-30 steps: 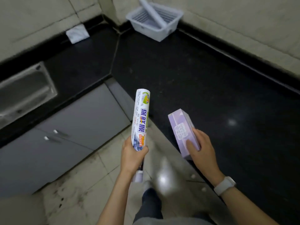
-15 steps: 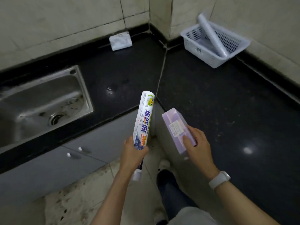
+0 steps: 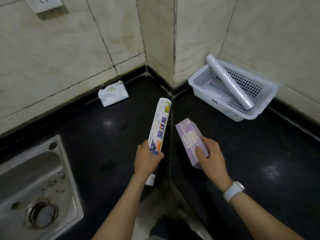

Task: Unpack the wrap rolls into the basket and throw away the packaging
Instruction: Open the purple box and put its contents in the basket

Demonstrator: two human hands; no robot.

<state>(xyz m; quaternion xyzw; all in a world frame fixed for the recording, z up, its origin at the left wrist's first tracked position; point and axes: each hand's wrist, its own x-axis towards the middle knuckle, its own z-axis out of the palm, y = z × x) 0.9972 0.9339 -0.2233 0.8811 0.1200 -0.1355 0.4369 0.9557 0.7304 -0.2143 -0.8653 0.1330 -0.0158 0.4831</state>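
Left hand (image 3: 147,159) clenched round lower part of printed white wrap roll (image 3: 160,125), long axis pointing up and away; right hand (image 3: 210,159) gripping lilac cardboard box (image 3: 190,141). White perforated plastic basket (image 3: 204,94) up and right in wall corner, nearer right hand. Count: one bare translucent roll (image 3: 228,84) in basket, one packaged roll, one box.

Basket (image 3: 259,108) at upper right of frame, on the countertop (image 3: 259,153) against the wall corner; one unwrapped roll (image 3: 228,82) lies diagonally in it, upper end resting on the rim. Centre frame: left hand (image 3: 147,160) holds a packaged roll (image 3: 160,125) upright-tilted, right hand (image 3: 211,158) holds a box (image 3: 190,139) just right of it. Sink (image 3: 34,187) at lower left; a tissue pack (image 3: 113,94) against the wall at upper centre-left.
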